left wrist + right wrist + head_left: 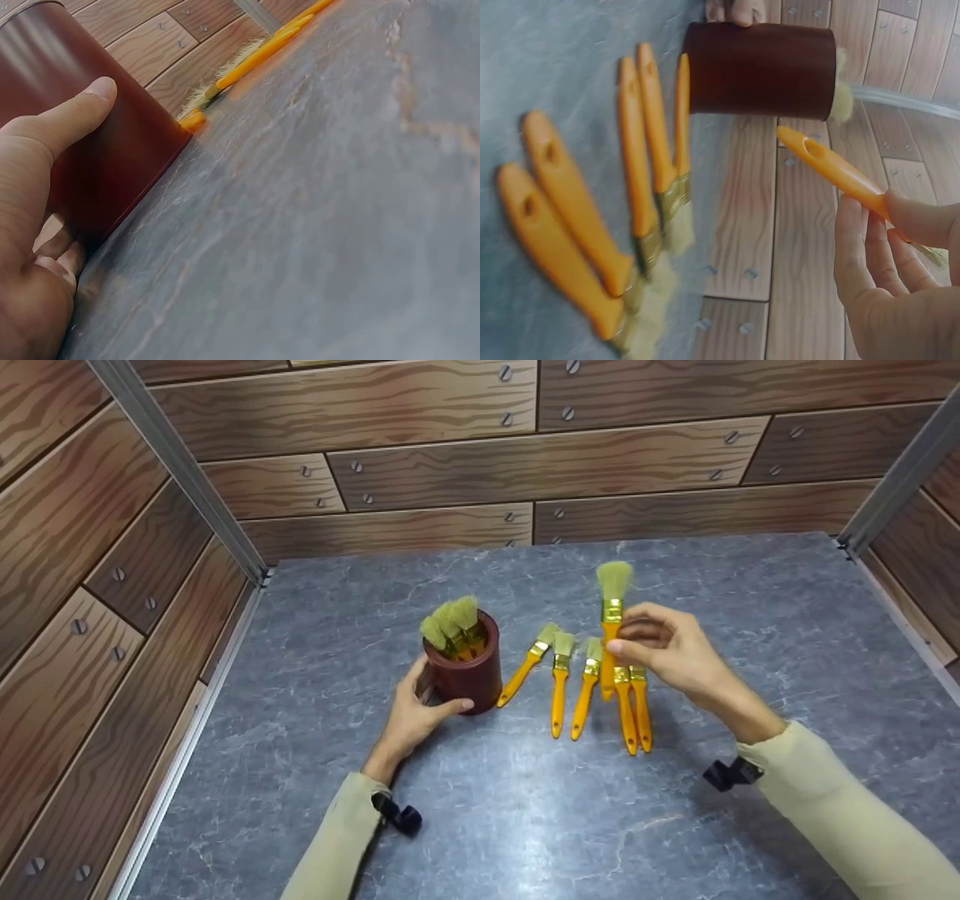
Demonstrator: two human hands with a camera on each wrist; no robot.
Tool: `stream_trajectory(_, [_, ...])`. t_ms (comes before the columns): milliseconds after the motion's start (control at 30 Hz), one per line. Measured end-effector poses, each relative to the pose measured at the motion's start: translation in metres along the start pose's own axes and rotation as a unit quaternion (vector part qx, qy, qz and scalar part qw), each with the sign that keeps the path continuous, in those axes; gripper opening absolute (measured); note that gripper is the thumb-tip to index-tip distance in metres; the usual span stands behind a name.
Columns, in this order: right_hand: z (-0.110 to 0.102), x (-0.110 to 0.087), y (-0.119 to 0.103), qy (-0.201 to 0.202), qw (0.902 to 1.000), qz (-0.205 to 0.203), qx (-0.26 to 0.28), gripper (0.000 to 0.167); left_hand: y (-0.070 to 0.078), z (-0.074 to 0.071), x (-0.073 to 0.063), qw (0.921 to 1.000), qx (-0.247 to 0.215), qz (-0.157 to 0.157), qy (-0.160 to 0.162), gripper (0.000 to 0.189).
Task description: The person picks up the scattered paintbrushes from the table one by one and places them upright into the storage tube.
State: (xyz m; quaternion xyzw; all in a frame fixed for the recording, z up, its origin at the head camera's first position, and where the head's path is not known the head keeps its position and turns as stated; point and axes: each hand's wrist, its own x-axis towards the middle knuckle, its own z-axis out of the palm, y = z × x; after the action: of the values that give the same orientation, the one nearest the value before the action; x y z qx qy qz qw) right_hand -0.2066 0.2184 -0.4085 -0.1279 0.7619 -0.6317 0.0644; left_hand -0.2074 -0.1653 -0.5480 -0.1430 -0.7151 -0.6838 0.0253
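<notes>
My left hand [409,721] grips a dark brown cylindrical cup [471,684] standing upright on the table, thumb on its near side and fingers around the far left. Several paintbrushes [452,624] stand in the cup, bristles up. Above the table, my right hand [681,651] pinches a paintbrush [611,611] between thumb and fingers, its pale bristles up and its orange handle pointing down. Beneath and left of that hand, several more paintbrushes [559,690] lie in a loose row, bristles away from me. In the right wrist view, the held brush's handle [832,166] points toward the cup.
The grey marbled table [300,810] extends around the cup and brushes. Wood-patterned panels [435,405] stand behind and at both sides, with metal posts [187,465] at the corners. The leftmost lying brush [517,679] has its handle end close beside the cup's base.
</notes>
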Motion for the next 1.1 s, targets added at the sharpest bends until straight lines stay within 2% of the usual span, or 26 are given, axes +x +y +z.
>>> stream_trajectory(400, [0.036,0.024,-0.032,-0.016,0.9982,-0.058,-0.003,0.029,-0.001,0.0,-0.001,0.9999,-0.007,0.01,-0.006,0.097])
stream_trajectory(767, [0.077,0.05,-0.06,-0.026,0.9925,-0.117,0.024,0.028,0.001,0.002,0.001,0.9996,-0.023,0.011,-0.011,0.095])
stream_trajectory(1100, [0.11,0.07,-0.067,-0.039,0.985,-0.168,0.007,0.024,0.0,0.0,0.0,1.0,-0.004,-0.006,-0.005,0.097])
